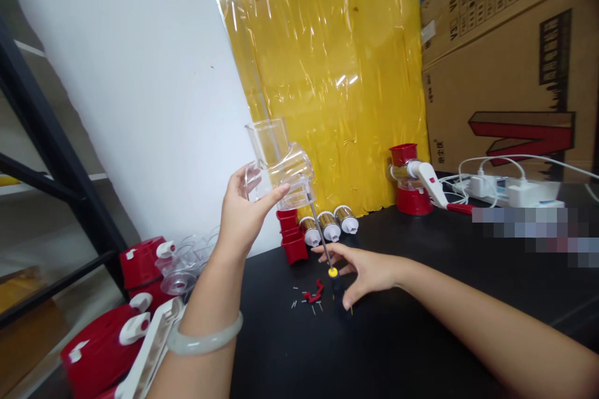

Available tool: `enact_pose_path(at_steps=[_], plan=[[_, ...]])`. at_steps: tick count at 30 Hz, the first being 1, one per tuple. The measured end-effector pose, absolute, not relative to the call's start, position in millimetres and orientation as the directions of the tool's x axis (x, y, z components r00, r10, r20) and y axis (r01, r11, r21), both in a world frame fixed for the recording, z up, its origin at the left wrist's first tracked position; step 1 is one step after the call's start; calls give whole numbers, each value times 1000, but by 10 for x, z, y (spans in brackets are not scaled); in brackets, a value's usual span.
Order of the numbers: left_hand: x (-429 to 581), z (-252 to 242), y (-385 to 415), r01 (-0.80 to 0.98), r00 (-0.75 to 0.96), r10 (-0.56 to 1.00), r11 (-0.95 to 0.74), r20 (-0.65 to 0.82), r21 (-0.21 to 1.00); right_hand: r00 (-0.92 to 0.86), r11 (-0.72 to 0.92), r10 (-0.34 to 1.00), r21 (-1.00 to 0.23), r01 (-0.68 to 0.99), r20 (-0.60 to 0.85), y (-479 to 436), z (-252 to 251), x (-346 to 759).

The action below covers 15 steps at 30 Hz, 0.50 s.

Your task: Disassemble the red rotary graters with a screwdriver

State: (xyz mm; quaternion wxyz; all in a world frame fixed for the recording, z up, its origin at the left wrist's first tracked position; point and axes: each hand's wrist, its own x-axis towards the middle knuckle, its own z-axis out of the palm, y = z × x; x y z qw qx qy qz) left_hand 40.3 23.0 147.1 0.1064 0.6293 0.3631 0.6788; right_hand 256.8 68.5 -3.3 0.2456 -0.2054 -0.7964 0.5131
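A clear plastic grater housing [276, 159] is raised above the table, tilted, with my left hand [239, 215] closed around its lower left side and the thumb lying across the front. From below, a long screwdriver [319, 224] reaches up to the housing's lower right edge. My right hand [367, 271] curls loosely around its dark handle with the yellow collar, thumb on the near side. The tip meets the clear plastic; any screw there is too small to make out. Beneath, small red plastic parts [314, 293] and several loose screws [317, 307] lie on the black table.
Behind stand red plastic pieces [294, 244] and three grater drums [329, 226]. An assembled red-and-white grater [414, 184] is farther right, near a power strip with cables [510, 190]. Red bases [105, 346] and clear parts [180, 277] crowd the left. A large carton [510, 87] stands behind.
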Motion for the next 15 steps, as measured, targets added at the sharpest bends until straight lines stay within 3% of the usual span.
enact_pose_path(at_steps=[4, 9, 15], plan=[[404, 1476, 226, 308, -188, 611, -706, 769, 637, -864, 331, 471, -944, -16, 180, 671, 0, 2586], [398, 1468, 229, 315, -185, 614, -702, 767, 639, -773, 366, 605, -929, 55, 192, 682, -32, 2559], [407, 1471, 222, 321, -186, 617, -697, 765, 641, -826, 300, 522, -952, -56, 213, 682, -46, 2539]])
